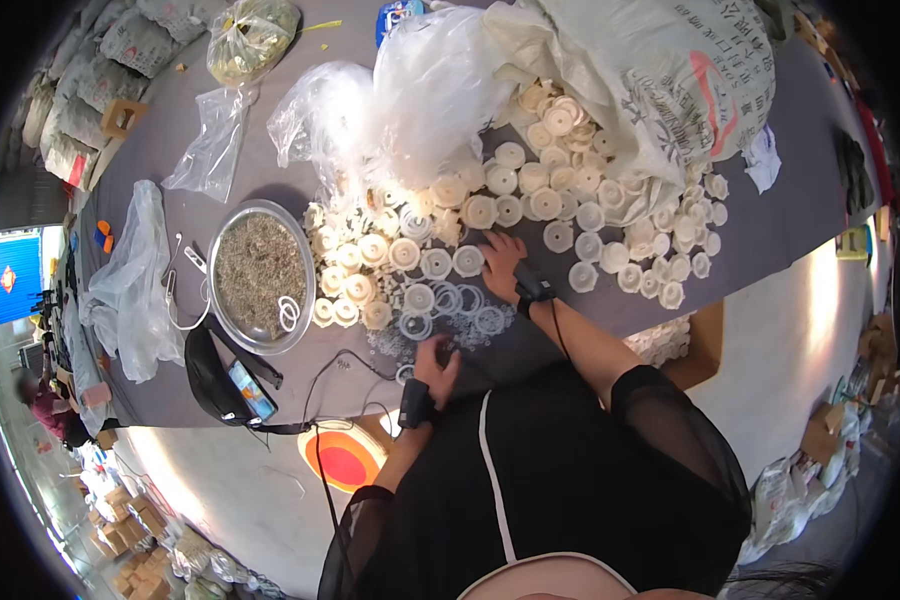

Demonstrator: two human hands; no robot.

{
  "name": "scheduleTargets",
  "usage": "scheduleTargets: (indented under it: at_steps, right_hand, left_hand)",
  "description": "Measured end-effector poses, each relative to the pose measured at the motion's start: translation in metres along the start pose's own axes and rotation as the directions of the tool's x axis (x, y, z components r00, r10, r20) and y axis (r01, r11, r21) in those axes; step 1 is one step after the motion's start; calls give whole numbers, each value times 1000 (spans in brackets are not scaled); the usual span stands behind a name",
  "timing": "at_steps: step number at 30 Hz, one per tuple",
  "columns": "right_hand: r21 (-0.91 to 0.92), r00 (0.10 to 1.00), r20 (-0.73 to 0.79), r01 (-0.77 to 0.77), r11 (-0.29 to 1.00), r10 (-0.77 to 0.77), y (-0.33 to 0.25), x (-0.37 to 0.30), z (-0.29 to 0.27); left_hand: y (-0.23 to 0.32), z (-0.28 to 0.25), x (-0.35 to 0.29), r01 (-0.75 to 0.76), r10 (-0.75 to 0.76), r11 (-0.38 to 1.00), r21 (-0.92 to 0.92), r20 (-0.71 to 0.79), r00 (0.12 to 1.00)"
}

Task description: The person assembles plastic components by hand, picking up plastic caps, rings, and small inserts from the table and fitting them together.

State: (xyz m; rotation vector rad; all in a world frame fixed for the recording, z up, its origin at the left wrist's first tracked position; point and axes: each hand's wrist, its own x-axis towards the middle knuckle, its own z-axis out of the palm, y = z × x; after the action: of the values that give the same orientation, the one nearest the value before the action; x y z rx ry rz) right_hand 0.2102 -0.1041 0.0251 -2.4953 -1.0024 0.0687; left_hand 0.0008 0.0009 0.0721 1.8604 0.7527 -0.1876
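My left hand (437, 368) is close to the table's front edge, its fingers curled together. Whatever they may hold is too small to make out. Beside it lie translucent plastic rings (490, 320) and a scatter of tiny clear pieces (382, 343). Farther up and to the right, my right hand (503, 264) rests with fingers apart at the edge of the pile, next to a round white plastic part (467, 261). Many similar cream-coloured round parts (545, 203) spread across the table beyond both hands. A dark band with a cable sits on each wrist.
A clear round tub (307, 290) of small metallic-looking pieces stands left. Nearby are a black waist bag (210, 375), a phone (252, 388) and a white cable (182, 322). Clear plastic bags (425, 90) and a large woven sack (660, 70) lie at the back. An orange-red stool (345, 460) stands below.
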Motion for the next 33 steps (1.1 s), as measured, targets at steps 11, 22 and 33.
scheduleTargets:
  at_steps: [11, 22, 33]
  right_hand:
    - [96, 973, 95, -221, 971, 212, -45, -116, -33]
    - [195, 981, 83, -186, 963, 173, -104, -97, -12]
    - [251, 986, 14, -166, 954, 168, -109, -93, -3]
  left_hand:
    - [-65, -75, -24, -101, 149, 912, 397, -92, 985]
    - [-41, -89, 29, -365, 352, 871, 329, 101, 931]
    - [-91, -82, -7, -265, 260, 883, 388, 66, 963]
